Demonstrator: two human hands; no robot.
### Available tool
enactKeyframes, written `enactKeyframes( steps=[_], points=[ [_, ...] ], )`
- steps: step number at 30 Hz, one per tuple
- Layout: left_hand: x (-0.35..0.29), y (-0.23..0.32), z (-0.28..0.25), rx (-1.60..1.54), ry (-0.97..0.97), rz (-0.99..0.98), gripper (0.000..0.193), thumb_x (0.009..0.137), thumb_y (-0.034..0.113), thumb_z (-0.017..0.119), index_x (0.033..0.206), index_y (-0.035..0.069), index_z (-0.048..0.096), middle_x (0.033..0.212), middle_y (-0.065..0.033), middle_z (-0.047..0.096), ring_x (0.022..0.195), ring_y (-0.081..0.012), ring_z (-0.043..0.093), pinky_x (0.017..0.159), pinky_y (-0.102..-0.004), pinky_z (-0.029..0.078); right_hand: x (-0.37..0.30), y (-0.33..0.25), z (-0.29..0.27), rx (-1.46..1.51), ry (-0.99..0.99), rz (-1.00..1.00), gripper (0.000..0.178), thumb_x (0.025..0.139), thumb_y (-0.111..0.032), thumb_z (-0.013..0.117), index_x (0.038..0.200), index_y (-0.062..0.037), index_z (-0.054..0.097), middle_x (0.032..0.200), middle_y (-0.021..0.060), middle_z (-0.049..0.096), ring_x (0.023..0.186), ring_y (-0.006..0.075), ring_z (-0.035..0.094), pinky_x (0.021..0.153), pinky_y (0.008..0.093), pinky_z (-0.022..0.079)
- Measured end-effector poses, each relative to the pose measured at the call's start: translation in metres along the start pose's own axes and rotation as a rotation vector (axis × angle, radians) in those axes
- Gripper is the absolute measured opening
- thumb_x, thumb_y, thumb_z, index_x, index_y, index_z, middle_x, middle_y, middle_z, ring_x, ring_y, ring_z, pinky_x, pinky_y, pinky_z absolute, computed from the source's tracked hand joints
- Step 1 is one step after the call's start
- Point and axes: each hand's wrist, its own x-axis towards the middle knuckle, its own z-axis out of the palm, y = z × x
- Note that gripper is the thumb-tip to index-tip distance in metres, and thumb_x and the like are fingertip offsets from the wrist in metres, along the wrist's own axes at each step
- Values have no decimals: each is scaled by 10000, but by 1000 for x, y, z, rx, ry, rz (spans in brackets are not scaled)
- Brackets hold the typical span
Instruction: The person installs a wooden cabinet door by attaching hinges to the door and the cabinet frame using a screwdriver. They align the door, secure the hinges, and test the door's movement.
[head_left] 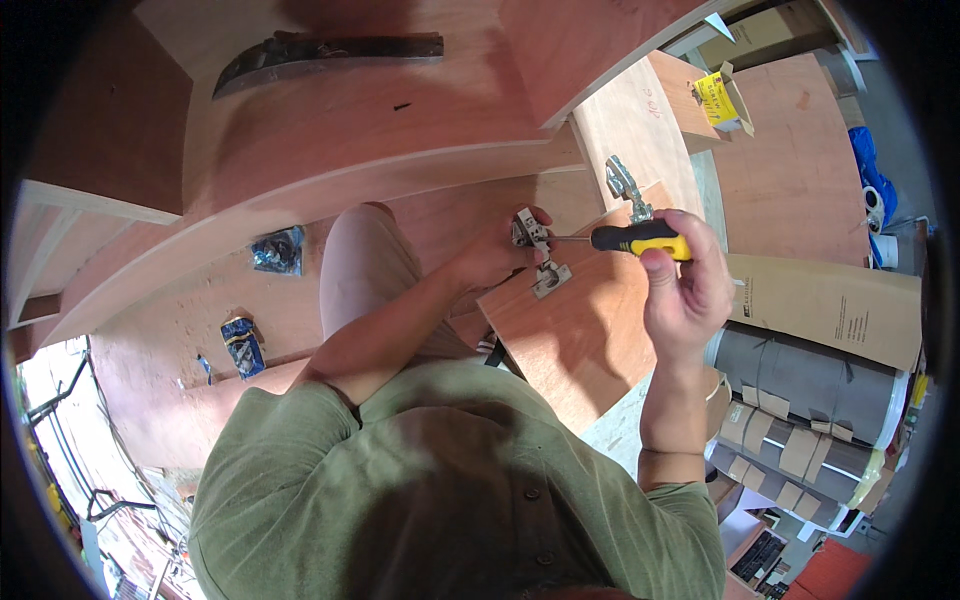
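Head view looks down over a green shirt at two bare forearms working on a small plywood panel (575,335). Right hand (685,285) has its fingers wrapped tight around the yellow-and-black handle of a screwdriver (635,239), whose thin shaft runs level to the left and meets a metal hinge (528,232). Left hand (495,255) has its fingers closed on that hinge, pinning it at the panel's upper left corner, right on the edge. A metal hinge plate (551,278) lies flat on the panel just below the hinge, close to the same edge. A second hinge (625,187) stands at the panel's far edge, just beyond the screwdriver handle and apart from it.

The panel sits tilted, with one corner pointing toward the person and its right side near a stack of grey rolls (800,395) taped with brown strips, so room on that side is tight. To the left, the broad plywood sheet (200,320) offers open surface, broken only by two small dark packets (277,250) lying well apart from the hands. A dark hand plane (325,55) rests far off on a higher board. A yellow carton (722,100) sits on a board beyond the second hinge.
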Motion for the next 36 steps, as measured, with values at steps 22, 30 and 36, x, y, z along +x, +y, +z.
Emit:
enactKeyframes(
  steps=[22, 30, 36],
  points=[
    [16, 3, -26, -466, -117, -149, 474, 948, 348, 564, 1302, 54, 449, 1156, -149, 596, 1054, -281, 607, 978, -419, 490, 36, 98, -73, -25, 270, 230, 324, 891, -7, 641, 1210, 10, 587, 1046, 77, 628, 941, 116, 596, 824, 250, 494],
    [63, 41, -23, 478, 92, -60, 348, 962, 299, 521, 1158, 16, 569, 1036, -144, 630, 940, -250, 633, 823, -355, 507, 50, 147, -52, -91, 171, 228, 313, 866, -50, 672, 1174, -25, 623, 938, 74, 658, 832, 112, 610, 746, 256, 494],
    [111, 65, 11, 1093, 22, 182, 280, 872, 210, 622, 1098, 46, 641, 955, -149, 650, 927, -275, 637, 818, -381, 490, 59, 165, -47, -148, 117, 221, 314, 849, -84, 691, 1156, -53, 631, 895, 95, 644, 810, 162, 606, 732, 291, 486]
  ],
)
